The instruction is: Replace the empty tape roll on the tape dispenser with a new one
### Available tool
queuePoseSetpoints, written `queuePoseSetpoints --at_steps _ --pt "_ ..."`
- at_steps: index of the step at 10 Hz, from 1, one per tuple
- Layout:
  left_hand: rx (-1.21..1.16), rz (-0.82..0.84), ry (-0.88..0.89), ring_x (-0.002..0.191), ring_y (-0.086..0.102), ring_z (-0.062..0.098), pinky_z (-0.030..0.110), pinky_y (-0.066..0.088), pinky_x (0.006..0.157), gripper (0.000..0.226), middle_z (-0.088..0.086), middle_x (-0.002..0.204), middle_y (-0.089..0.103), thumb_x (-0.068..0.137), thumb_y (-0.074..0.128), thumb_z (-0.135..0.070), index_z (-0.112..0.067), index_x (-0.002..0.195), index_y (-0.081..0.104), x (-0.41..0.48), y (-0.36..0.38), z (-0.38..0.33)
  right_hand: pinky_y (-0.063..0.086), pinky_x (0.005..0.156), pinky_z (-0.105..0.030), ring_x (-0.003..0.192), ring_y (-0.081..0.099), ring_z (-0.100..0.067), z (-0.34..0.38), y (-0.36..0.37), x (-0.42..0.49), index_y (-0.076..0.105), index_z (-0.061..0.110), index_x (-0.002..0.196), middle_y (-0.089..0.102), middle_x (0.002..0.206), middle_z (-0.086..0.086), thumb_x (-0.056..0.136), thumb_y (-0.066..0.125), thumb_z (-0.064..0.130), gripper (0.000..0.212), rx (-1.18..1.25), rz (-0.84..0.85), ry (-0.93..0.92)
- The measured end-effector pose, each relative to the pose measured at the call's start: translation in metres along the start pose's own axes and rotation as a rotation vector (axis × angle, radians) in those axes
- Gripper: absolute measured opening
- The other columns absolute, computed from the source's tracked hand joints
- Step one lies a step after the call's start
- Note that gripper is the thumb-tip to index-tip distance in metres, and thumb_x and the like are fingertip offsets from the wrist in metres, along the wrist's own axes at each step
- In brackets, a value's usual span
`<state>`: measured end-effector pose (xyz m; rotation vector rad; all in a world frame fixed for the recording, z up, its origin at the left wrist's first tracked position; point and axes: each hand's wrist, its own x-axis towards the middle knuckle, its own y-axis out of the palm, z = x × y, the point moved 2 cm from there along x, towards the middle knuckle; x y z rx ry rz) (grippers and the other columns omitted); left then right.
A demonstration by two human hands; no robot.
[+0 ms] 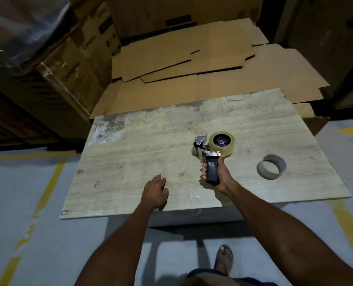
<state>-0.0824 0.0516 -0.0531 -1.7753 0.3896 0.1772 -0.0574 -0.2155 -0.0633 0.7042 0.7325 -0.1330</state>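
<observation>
Dispenser [209, 157] is gripped by its handle in the right hand [219, 176], fingers [203, 170] wrapped round it, right of the tabletop [140, 151] centre. New roll [222, 141] is seated on the hub. Empty core [271, 166] lies apart, toward the right edge. Left hand [155, 191] is held by the front edge, fingers [158, 178] loosely spread, nothing gripped. Threading of the tape end past the roller cannot be told. Risks, as judged: a half-seated roll could slide off the hub when lifted, and a loose end could stick back onto the roll.
</observation>
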Motion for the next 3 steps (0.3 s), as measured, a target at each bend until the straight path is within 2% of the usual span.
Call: queuePoseSetpoints --at_steps 1,2,3 --pt "0.030 0.021 -0.025 0.153 0.026 0.028 0.046 0.023 0.123 0.056 0.014 0.164 0.032 0.100 0.051 -0.034 -0.012 0.151 0.044 0.000 -0.004 -0.003 0.057 0.053 -0.034 0.062 0.061 -0.027 -0.002 -0.010 0.003 0.065 0.002 0.087 0.062 0.071 -0.015 0.088 0.024 0.085 0.093 -0.087 -0.057 0.033" --pt "0.032 0.008 -0.038 0.155 0.021 0.027 0.047 0.017 0.125 0.059 0.012 0.166 0.027 0.102 0.050 -0.037 -0.012 0.155 0.039 -0.001 -0.005 -0.009 0.060 0.064 -0.044 0.070 0.065 -0.035 -0.003 -0.025 0.007 0.067 -0.006 0.104 0.067 0.079 -0.022 0.088 0.033 0.083 0.097 -0.218 -0.110 0.028" --pt "0.070 -0.007 -0.023 0.156 0.016 0.027 0.047 0.013 0.126 0.063 0.012 0.168 0.021 0.103 0.048 -0.040 -0.013 0.157 0.034 -0.003 -0.002 -0.016 0.061 0.087 -0.055 0.087 0.071 -0.037 -0.005 -0.055 0.016 0.071 -0.002 0.108 0.074 0.093 -0.018 0.078 0.044 0.092 0.102 -0.335 -0.245 0.012"
